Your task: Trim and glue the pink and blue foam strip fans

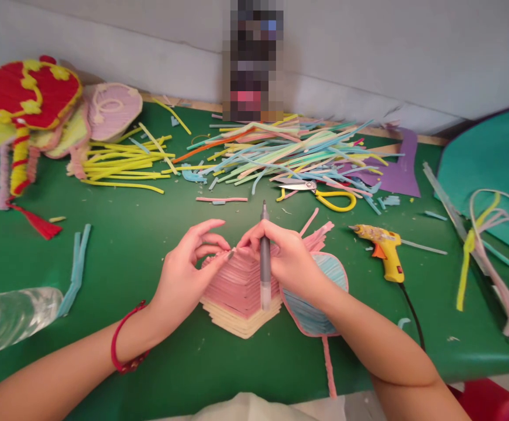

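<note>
My right hand (287, 251) grips a grey marker pen (265, 251), which stands nearly upright with its clear end down. Thumb and fingers of my left hand (195, 257) are drawn together at my right fingertips; whatever small thing they pinch is hidden. Under both hands lies a layered piece of pink and cream pipe cleaners (246, 298), its strips set in V-shaped rows ending in a point toward me. Partly beneath my right wrist is a round blue fan shape (320, 318) with a pink rim and a pink stem. Loose pink pipe cleaners (318, 238) stick out beyond it.
Yellow-handled scissors (336, 199) lie by a heap of coloured pipe cleaners (276, 155). A yellow glue gun (388, 251) with a black cord is at right. Finished fans (35, 96) rest at back left, a clear bottle (15, 318) at left. A teal sheet (495, 169) stands far right.
</note>
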Motion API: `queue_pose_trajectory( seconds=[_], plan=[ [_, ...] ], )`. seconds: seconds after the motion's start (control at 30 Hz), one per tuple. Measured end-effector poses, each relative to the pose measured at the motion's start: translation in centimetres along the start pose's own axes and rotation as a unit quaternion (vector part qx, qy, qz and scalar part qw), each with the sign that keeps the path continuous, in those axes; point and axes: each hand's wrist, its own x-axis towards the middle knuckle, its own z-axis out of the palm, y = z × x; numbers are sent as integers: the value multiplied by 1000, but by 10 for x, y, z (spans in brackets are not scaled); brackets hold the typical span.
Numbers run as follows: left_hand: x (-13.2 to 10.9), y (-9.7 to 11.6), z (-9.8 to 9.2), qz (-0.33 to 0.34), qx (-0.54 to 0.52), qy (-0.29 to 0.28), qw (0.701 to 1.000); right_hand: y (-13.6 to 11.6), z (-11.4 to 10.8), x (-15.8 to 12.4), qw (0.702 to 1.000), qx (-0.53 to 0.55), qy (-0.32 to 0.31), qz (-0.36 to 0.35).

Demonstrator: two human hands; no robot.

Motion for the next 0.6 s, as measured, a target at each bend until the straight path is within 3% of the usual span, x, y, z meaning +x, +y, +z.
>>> queue_pose_trajectory(
  seconds=[0.2,0.4,0.6],
  plan=[
    [1,-1,0,0,2,0,1000,0,-1,0,1000,-9,-12,5],
    [2,1,0,-5,-7,-1,1000,5,-9,-1,999,22,23,16],
    [5,1,0,-22,-19,-3,1000,15,-13,-7,998,13,-3,62]
  ],
)
